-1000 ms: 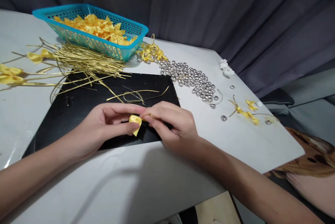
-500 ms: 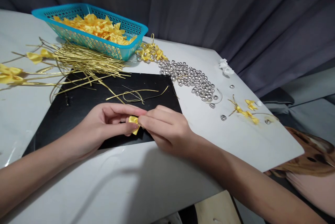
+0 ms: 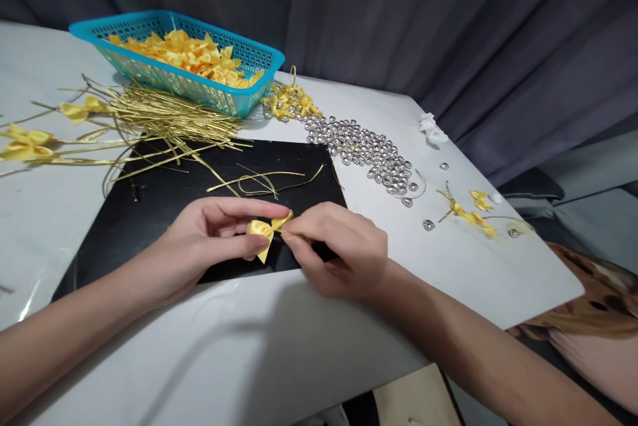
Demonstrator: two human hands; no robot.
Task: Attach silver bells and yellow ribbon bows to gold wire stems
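Pinching a bow point(image 3: 266, 232), left hand point(image 3: 209, 243) and right hand point(image 3: 343, 250) face wires point(image 3: 259, 180), seemingly beads point(image 3: 379, 157).

Soft, fairly bright overhead light falls evenly on the white desk point(image 3: 448, 266). The right hand point(image 3: 339, 250) throws a broad, faint shadow toward its near edge. The yellow bow point(image 3: 266, 232) is sharp, the silver beads point(image 3: 379, 157) glint, the curtain point(image 3: 399, 14) is dim, and the wide lens bends the frame's edges.
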